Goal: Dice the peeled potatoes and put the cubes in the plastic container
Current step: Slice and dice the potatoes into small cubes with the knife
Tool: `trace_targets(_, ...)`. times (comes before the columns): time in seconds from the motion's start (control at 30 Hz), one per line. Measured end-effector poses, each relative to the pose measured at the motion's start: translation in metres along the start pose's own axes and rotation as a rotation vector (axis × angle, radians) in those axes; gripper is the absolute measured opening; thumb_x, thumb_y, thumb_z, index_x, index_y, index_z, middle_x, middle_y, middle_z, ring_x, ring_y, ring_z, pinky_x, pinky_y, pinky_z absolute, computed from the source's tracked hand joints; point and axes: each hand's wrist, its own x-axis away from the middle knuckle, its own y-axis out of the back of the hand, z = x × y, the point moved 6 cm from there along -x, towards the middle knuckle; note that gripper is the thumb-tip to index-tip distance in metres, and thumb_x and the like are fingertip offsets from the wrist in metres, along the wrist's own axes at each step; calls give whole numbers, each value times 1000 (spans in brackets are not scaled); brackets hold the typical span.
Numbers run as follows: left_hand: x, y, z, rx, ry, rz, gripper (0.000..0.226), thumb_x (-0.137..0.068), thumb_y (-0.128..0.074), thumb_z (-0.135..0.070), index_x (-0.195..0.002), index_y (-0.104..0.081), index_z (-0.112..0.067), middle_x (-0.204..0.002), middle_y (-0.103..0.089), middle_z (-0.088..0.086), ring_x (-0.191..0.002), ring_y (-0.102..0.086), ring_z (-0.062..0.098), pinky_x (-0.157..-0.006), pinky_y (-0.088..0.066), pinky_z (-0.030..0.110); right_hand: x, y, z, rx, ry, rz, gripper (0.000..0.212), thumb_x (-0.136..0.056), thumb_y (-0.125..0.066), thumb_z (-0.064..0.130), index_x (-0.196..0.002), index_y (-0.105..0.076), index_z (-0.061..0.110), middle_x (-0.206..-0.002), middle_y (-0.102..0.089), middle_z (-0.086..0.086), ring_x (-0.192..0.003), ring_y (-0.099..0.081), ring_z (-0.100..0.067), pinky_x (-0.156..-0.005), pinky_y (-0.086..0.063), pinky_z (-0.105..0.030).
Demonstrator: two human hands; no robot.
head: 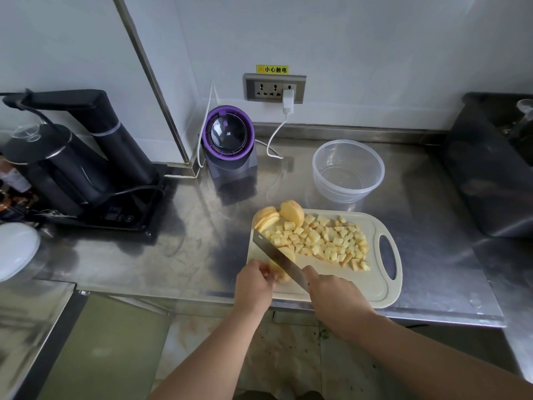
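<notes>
- The two hands are nearest. The left hand [253,284] is curled over a potato piece [287,253] and pins it to the board. The right hand [334,298] is wrapped round the handle of a knife [275,256], with one finger lying up along the blade's back.
- The blade runs slantwise across the held piece, its tip toward the board's far-left corner. I cannot tell whether the edge is already in the flesh.
- Judged from this, the dicing step is in hand and well along.
- A broad heap of potato cubes [326,241] lies mid-board, none of it in the container.
- At the far-left corner of the cutting board [360,287] wait a fan of slices [266,219] and, touching them, a potato chunk [292,212].
- The plastic container [348,171] stands just beyond the board on the steel table [202,255] and looks empty of cubes.
- Next move, as I judge it: a straight downward cut with the left fingertips tucked back from the edge, as they sit close to the blade. Then the corner pieces need cutting before the heap is scooped across.
- Further out, a purple-rimmed appliance [229,145] stands by the wall and a black kettle set [72,163] to the left.
</notes>
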Motion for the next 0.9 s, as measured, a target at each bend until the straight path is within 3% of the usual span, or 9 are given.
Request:
trace_targets(0.1, 1, 0, 1, 17, 9, -7, 16, -91, -65, -21, -104, -60, -14, -98, -68, -1, -92, -68, 17, -76, -59, 45, 5, 5, 2, 11, 12, -21, 38, -96, -46, 9, -127, -29, 24, -89, -58, -1, -76, -61, -19, -71, -57, -34)
trace_targets(0.3, 3, 1, 1, 1, -8, -28, 17, -90, -66, -23, -102, -62, -12, -95, -69, 1, -91, -69, 16, -78, -59, 44, 10, 3, 7, 61, 27, -23, 38, -97, -44, 8, -129, -29, 22, -81, -48, 1, -65, -49, -15, -59, -43, -28)
trace_targets(0.4, 3, 1, 1, 4, -6, -30, 18, -89, -67, -24, -101, -61, -12, -96, -69, 2, -91, -69, 17, -77, -59, 45, 9, 1, 7, 62, 25, -20, 40, -96, -46, 7, -129, -29, 22, -83, -50, 1, -69, -53, -16, -61, -44, -28)
trace_targets(0.67, 3, 1, -2, -7, -12, -41, 14, -90, -66, -22, -99, -62, -11, -95, -70, 3, -90, -69, 19, -79, -58, 46, 9, 0, 9, 72, 31, -17, 43, -95, -45, 2, -131, -29, 19, -71, -41, 4, -58, -42, -11, -53, -37, -24)
trace_targets(0.9, 3, 2, -4, -38, -18, -48, 11, -90, -64, -18, -98, -62, -10, -89, -68, 6, -84, -68, 27, -77, -58, 46, 7, -7, 16, 169, 50, -22, 45, -96, -44, 3, -136, -26, 15, -103, -60, -5, -72, -52, -20, -62, -42, -30)
